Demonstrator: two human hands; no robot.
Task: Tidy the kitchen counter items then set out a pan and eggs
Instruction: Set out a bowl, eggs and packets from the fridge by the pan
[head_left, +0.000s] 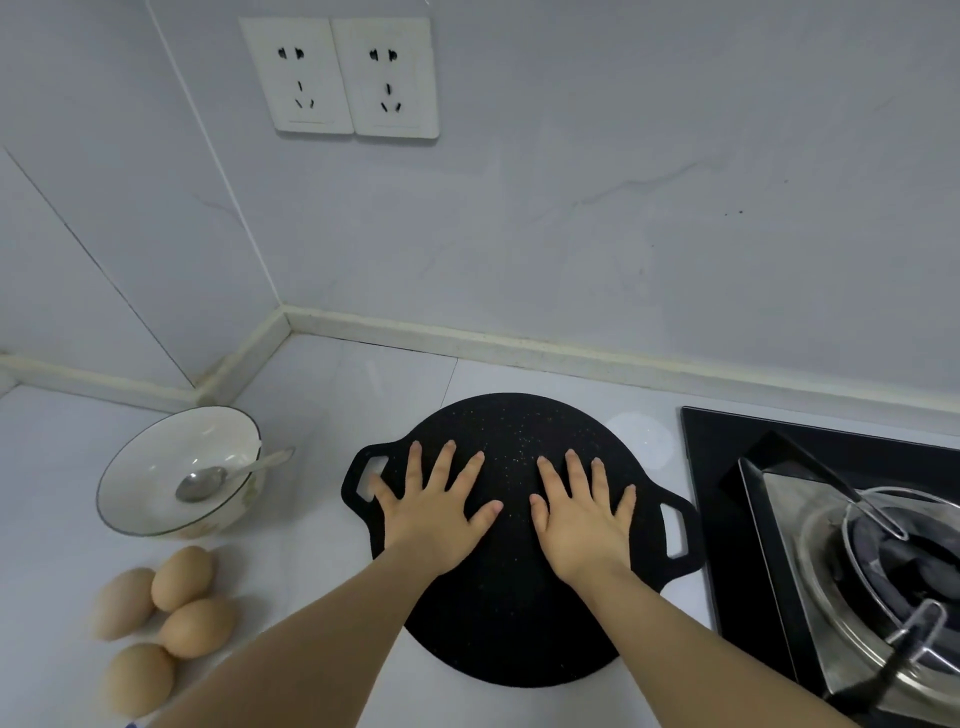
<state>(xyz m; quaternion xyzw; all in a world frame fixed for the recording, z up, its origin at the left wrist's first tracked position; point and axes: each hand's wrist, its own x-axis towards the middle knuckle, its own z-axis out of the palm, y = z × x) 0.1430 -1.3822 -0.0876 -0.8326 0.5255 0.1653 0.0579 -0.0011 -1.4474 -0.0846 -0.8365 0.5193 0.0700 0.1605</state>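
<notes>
Both forearms reach from the lower edge to the black pan (514, 623), which lies flat on the white counter (322, 415). The left hand (434, 512) and right hand (584, 519) rest on it palm down, fingers spread, holding nothing. Left of the pan are four eggs (197, 626) and one bowl (130, 467) with one spoon (208, 480) inside. Just right of its handle begins the stove (831, 519). Behind the pan a strip of counter runs to the wall.
</notes>
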